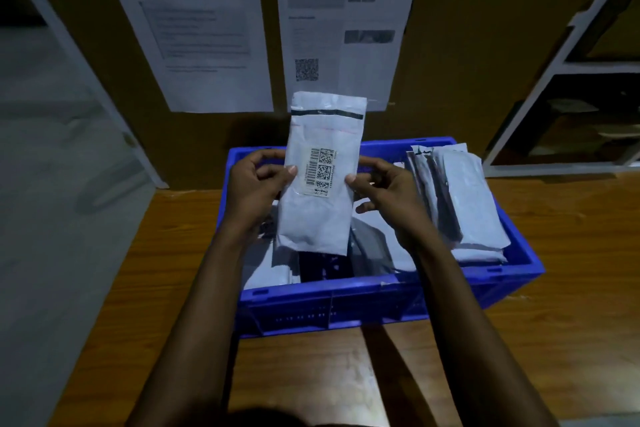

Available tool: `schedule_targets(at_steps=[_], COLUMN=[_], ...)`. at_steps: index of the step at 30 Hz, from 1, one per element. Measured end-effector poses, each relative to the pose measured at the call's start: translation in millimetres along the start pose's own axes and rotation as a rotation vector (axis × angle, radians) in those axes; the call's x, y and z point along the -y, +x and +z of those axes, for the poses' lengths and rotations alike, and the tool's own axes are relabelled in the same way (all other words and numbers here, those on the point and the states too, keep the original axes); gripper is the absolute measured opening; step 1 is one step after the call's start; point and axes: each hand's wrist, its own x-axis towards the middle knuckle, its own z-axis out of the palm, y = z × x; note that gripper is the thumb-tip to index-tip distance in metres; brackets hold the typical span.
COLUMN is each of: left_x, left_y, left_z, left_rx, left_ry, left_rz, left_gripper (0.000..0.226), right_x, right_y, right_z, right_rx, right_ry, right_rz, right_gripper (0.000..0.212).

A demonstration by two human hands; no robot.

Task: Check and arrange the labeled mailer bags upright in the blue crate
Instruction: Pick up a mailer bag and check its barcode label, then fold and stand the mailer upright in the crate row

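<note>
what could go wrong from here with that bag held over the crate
1. The left hand and right hand pinch the mailer bag only at its side edges, so it may slip and land flat on the loose bags in the blue crate.
2. The upright row at the crate's right side leans, so pushing another bag in might topple it.
3. The scene is dim, so the label could be misread.

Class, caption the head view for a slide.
Left hand and right hand hold a labeled mailer upright above the blue crate.
</note>
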Motion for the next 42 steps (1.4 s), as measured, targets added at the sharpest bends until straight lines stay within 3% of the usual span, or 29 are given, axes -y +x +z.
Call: schedule_targets(at_steps=[4,10,14,19,24,28,31,37,42], left_x=[1,11,9,14,31,37,38,29,11], left_y=[0,2,-5,-4,-4,-7,-8,-2,8], left_z=[-20,-44,-45,-40,-37,-36,-31,-27,6], left_rx=[-0.046,-0.127,-0.111,-0.018,0.082,0.004,-0.01,0.047,0.173], left_ry=[0.141,0.618,0.781,0.674,0.637,0.562,0.529,0.456,0.378], left_rz=[-0.03,-0.089,-0.07,-0.071,-0.2,-0.146,-0.131,-0.085,-0.036], left_gripper=[0.026,0.009,0.03,0.028,0.02,0.018,0.017,0.012,0.01], right_x=[-1,-19,-34,-40,-44,-48,-49,-37,-31], right_y=[10,22,29,32,34,35,33,36,47], right_z=[20,54,74,90,92,88,90,70,19], right_rx=[0.033,0.188,0.257,0.281,0.19,0.184,0.185,-0.005,-0.065], right_ry=[0.013,-0.1,-0.264,-0.538,-0.675,-0.694,-0.636,-0.572,-0.603], right_rz=[0.069,0.246,0.299,0.244,0.139,0.132,0.096,-0.066,-0.011], right_gripper=[0.018,0.015,0.016,0.012,0.042,0.061,0.057,0.035,0.025])
